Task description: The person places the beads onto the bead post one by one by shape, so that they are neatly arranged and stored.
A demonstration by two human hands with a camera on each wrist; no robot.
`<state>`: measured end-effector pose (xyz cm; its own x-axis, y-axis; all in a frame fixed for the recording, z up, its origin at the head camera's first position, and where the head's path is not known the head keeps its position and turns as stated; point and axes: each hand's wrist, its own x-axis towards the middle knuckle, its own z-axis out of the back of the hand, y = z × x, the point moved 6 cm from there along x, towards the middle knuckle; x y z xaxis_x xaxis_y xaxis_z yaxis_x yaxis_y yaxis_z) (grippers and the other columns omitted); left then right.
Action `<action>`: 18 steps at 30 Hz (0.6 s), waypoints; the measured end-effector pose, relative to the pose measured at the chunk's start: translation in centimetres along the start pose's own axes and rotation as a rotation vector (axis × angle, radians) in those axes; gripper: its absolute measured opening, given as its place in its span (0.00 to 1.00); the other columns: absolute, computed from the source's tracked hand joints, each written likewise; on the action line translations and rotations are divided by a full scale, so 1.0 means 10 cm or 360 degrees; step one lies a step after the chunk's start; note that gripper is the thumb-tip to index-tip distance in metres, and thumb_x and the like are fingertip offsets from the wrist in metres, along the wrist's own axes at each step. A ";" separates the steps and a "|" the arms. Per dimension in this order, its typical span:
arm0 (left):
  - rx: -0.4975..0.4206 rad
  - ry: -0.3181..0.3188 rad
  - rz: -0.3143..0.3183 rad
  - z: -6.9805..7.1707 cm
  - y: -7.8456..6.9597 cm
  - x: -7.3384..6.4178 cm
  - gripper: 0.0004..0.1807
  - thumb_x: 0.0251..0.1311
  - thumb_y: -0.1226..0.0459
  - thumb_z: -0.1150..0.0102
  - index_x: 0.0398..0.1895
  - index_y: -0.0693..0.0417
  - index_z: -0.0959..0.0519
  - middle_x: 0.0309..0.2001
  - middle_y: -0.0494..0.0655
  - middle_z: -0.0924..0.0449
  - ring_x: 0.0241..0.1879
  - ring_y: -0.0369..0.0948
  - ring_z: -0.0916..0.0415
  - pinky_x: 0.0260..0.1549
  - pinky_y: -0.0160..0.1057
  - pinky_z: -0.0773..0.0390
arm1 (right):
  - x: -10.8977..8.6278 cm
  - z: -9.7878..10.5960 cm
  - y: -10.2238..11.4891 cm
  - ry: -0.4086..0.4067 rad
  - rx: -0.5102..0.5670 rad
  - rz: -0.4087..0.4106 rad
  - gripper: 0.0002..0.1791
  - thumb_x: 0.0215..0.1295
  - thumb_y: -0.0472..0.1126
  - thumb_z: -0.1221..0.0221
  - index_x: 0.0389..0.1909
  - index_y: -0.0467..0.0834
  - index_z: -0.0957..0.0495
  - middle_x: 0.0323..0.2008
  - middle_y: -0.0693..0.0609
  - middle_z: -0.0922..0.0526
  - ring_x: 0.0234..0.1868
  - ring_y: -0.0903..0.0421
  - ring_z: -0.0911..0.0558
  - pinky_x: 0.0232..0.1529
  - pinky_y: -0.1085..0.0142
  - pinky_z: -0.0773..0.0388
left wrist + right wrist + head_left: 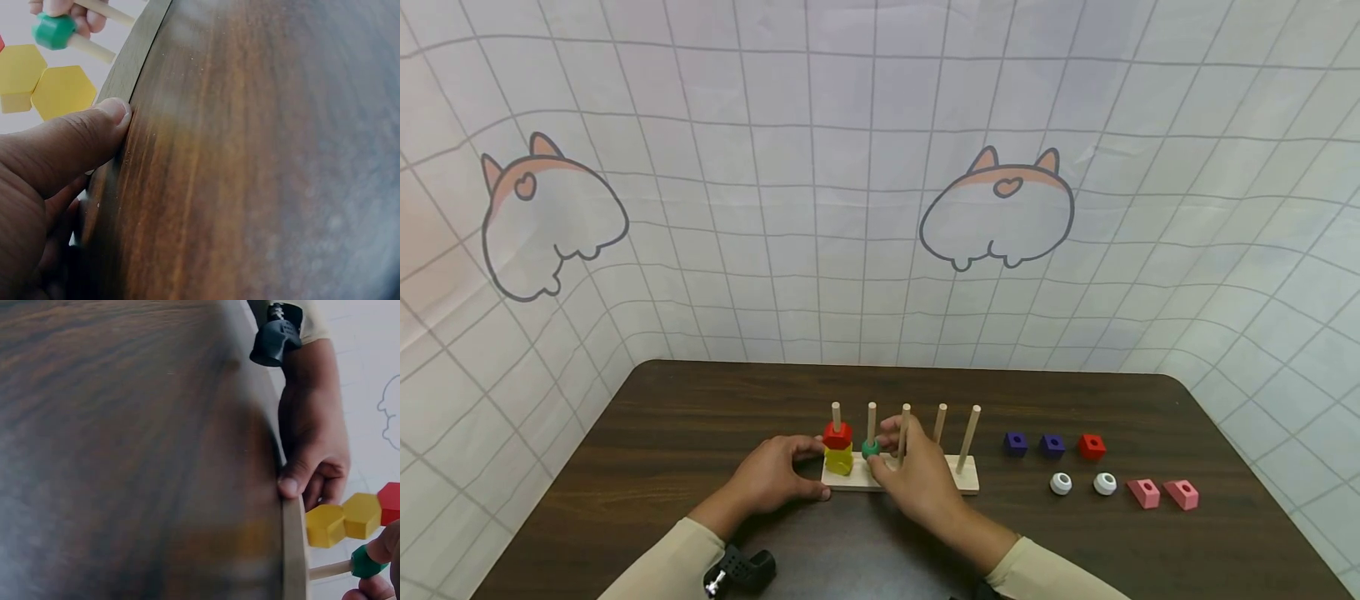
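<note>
A pale wooden peg base [967, 478] with several upright pegs stands in the middle of the head view. My left hand [773, 475] grips its left end, thumb [112, 112] pressed on the front edge. On the leftmost peg, a red block [837, 435] sits above two yellow blocks [838, 460]. My right hand [921, 477] reaches over the base and pinches a green bead [54, 31] between thumb and fingers. The second peg runs through this bead, which is part way down it in the wrist views. The other pegs carry no blocks.
To the right of the base lie two purple blocks [1016, 444], a red block [1092, 447], two white beads [1061, 483] and two pink slanted blocks [1144, 493] on the dark wooden table [700, 400]. A white gridded curtain [850, 250] hangs behind the table.
</note>
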<state>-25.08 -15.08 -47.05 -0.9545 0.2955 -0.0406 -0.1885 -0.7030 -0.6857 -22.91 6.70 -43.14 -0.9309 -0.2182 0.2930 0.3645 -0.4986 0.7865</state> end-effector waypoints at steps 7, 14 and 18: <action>-0.0004 -0.0007 0.0003 0.01 -0.01 0.00 0.35 0.44 0.50 0.17 0.57 0.50 0.16 0.60 0.49 0.18 0.64 0.51 0.26 0.62 0.59 0.30 | -0.02 -0.07 -0.11 0.0003 -0.0051 0.0007 0.23 0.60 0.36 0.29 0.53 0.42 0.28 0.41 0.54 0.14 0.44 0.54 0.15 0.48 0.57 0.20; 0.0001 -0.0007 0.0011 0.01 -0.01 -0.01 0.35 0.44 0.49 0.17 0.57 0.50 0.16 0.58 0.48 0.17 0.64 0.51 0.25 0.63 0.59 0.30 | -0.03 -0.09 -0.12 0.0020 -0.0062 0.0024 0.23 0.61 0.36 0.29 0.53 0.42 0.28 0.42 0.53 0.14 0.45 0.54 0.15 0.49 0.56 0.19; 0.0001 -0.0005 0.0006 0.01 -0.01 -0.01 0.34 0.44 0.50 0.17 0.56 0.50 0.16 0.58 0.48 0.17 0.64 0.51 0.25 0.62 0.59 0.30 | -0.04 -0.07 -0.11 0.0056 -0.0048 0.0032 0.25 0.61 0.36 0.29 0.55 0.41 0.30 0.45 0.50 0.13 0.47 0.53 0.14 0.52 0.54 0.19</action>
<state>-25.03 -15.10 -46.91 -0.9559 0.2907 -0.0408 -0.1851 -0.7047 -0.6850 -22.89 6.73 -44.55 -0.9222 -0.2574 0.2887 0.3839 -0.5191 0.7636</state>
